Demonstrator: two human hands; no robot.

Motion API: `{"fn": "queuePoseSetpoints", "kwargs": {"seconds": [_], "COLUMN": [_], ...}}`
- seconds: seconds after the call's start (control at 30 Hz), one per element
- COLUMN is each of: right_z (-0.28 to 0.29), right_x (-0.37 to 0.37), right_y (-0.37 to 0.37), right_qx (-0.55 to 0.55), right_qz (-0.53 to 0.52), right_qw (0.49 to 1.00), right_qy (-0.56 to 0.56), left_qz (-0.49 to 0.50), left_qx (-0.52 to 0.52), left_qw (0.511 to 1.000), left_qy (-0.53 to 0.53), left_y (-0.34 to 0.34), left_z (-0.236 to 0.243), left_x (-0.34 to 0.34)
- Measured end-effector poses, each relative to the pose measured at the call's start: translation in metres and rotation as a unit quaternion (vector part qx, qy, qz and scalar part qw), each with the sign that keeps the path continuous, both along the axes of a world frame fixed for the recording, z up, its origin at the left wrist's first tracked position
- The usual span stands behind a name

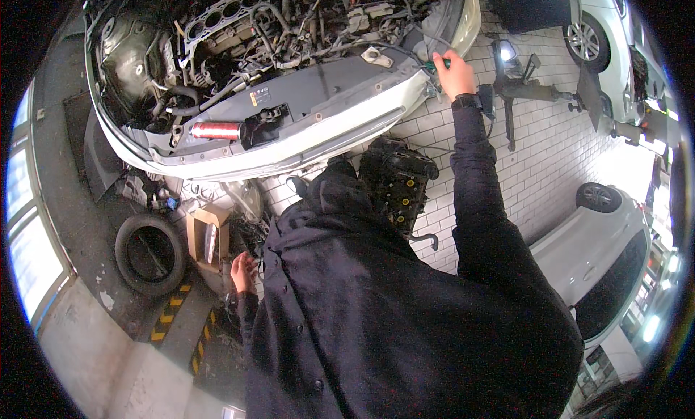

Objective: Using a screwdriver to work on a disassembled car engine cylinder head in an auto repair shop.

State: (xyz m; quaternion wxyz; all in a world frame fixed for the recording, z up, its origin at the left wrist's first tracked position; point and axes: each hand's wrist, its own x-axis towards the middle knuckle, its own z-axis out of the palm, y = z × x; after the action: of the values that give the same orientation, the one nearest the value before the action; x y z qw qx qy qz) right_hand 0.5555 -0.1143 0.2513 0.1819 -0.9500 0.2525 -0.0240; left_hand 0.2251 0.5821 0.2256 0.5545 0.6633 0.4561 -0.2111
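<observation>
My right hand [453, 77] is closed on a small green tool [436, 64] at the right front corner of a car's open engine bay, beside the white bumper edge [391, 109]. The tool's tip is too small to make out. The engine [232, 35] has a metal gasket [210, 17] on top. A red-and-silver can [216, 131] lies on the grey front panel [308, 93]. My left hand [242, 273] hangs low by an open cardboard box [200, 245], its fingers loosely bent and apart, with nothing visible in them.
A dark engine part with yellow rings [394, 184] and a loose tyre [148, 256] lie on the floor. A stand or jack [521, 90] stands right, near white cars [583, 260]. Yellow-black floor stripes [170, 310] and a glazed wall [29, 238] are on the left.
</observation>
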Motion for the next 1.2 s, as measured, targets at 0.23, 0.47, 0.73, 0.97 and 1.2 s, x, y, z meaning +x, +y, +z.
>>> {"fn": "queuePoseSetpoints", "kwargs": {"seconds": [0.23,0.47,0.73,0.97,1.2], "right_z": [0.001,0.004,0.004,0.003,0.01], "right_x": [-0.003,-0.003,-0.001,0.008,0.011], "right_y": [0.0,0.001,0.006,-0.007,-0.007], "right_qx": [0.015,0.012,0.014,0.004,0.01], "right_qz": [-0.023,-0.013,-0.005,-0.023,0.028], "right_qw": [0.999,0.999,0.999,0.998,0.995], "right_qy": [0.035,0.036,0.029,0.063,0.098], "left_qz": [0.006,0.012,-0.004,0.002,0.005], "left_qx": [-0.002,-0.012,-0.003,-0.004,-0.006], "left_qw": [1.0,1.0,1.0,1.0,1.0], "left_qy": [-0.015,-0.002,-0.003,0.004,0.029], "left_y": [-0.004,0.001,0.013,0.007,0.001], "left_z": [0.005,-0.001,-0.013,-0.007,-0.004], "left_x": [0.001,0.001,0.001,0.001,0.005]}}
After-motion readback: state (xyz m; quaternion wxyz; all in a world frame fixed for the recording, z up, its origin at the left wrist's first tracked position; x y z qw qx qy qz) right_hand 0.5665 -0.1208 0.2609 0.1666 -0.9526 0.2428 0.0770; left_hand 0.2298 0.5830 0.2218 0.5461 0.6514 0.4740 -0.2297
